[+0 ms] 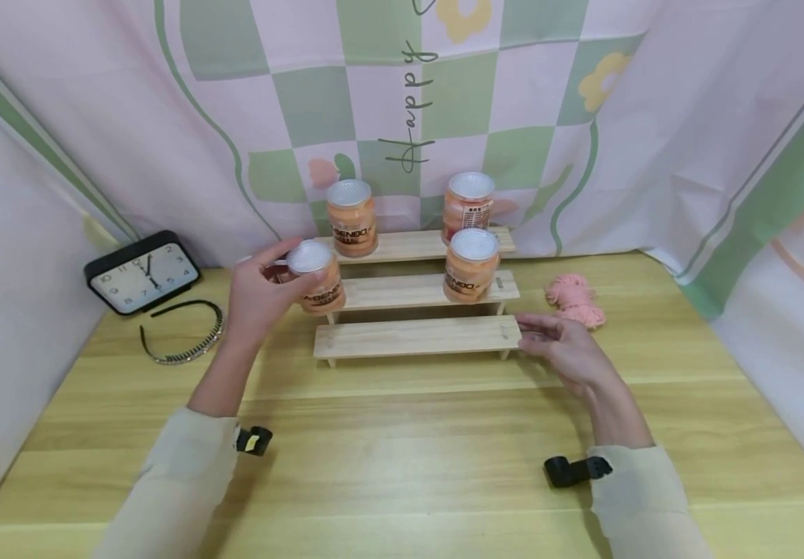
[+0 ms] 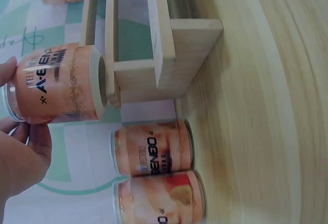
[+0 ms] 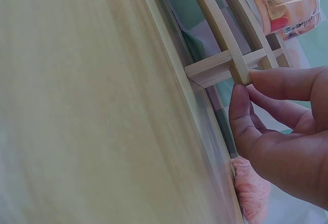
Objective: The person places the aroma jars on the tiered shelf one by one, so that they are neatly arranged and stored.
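Observation:
My left hand [image 1: 258, 291] grips an orange-labelled can [image 1: 318, 287] with a pale ribbed lid at the left end of the middle tier of a wooden three-tier rack [image 1: 409, 336]. In the left wrist view, the upright can [image 2: 61, 85] has its base close to a plank; I cannot tell whether it bears on it. My right hand [image 1: 570, 349] pinches the right end of the lowest plank [image 3: 238, 70] between thumb and fingers. Two similar cans, left [image 1: 353, 221] and right [image 1: 468, 206], stand on the top tier. Another can [image 1: 472, 268] stands at the middle tier's right.
Beside the rack's left end, two more cans [image 2: 154, 149] stand on the table, mostly hidden by my left hand in the head view. A black clock [image 1: 143, 272] and a headband [image 1: 188, 345] lie left; pink yarn [image 1: 575, 300] lies right. A checked curtain [image 1: 388, 101] hangs behind.

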Tool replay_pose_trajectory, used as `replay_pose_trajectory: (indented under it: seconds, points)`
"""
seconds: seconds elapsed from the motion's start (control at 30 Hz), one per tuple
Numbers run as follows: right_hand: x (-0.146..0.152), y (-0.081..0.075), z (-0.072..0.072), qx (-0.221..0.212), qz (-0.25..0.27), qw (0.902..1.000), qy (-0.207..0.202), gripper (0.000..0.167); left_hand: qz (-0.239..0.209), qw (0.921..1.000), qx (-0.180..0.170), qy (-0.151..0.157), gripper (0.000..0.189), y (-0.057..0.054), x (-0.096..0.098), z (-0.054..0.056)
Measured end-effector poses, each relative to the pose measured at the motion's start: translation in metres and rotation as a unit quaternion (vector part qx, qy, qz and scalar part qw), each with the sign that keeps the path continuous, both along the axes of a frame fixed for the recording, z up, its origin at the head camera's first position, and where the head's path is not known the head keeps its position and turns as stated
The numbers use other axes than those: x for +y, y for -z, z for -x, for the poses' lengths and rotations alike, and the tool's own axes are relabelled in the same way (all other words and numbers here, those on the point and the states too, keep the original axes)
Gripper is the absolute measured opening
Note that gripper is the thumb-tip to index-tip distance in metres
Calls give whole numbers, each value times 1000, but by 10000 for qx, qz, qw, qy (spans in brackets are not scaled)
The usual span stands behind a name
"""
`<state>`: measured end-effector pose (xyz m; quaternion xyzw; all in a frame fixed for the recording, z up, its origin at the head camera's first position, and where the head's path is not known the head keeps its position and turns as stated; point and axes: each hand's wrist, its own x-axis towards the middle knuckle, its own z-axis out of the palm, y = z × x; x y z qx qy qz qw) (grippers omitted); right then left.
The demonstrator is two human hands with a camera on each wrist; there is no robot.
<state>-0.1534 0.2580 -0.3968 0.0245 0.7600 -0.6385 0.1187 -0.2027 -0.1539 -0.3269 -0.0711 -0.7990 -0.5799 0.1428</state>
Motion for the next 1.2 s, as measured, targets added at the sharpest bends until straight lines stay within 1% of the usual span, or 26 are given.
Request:
replay_pose_trajectory:
  seconds: [0.13, 0.23, 0.6, 0.7, 0.9, 1.2]
  points:
    - [0, 0, -1, -2, 2, 10000, -2, 57, -86, 9999, -65, 68, 58, 0, 6, 1]
    - [-1, 0, -1, 22, -16, 10000, -33, 57, -179, 9996, -117, 174, 58, 0, 10, 2]
    - [-3, -1, -1, 84, -62, 9999, -69, 57, -447, 9981, 1, 433, 57, 3, 21, 10]
    - [-2, -1, -1, 91, -47, 9999, -74, 57, -509, 9975, 6, 483, 57, 2, 24, 11]
    - [-2, -2, -1, 55, -33, 10000, -68, 56, -487, 9972, -13, 559, 58, 3, 30, 10]
    - [-1, -1, -1, -46, -14, 10000, -29, 58, -391, 9971, -27, 647, 59, 6, 36, 13]
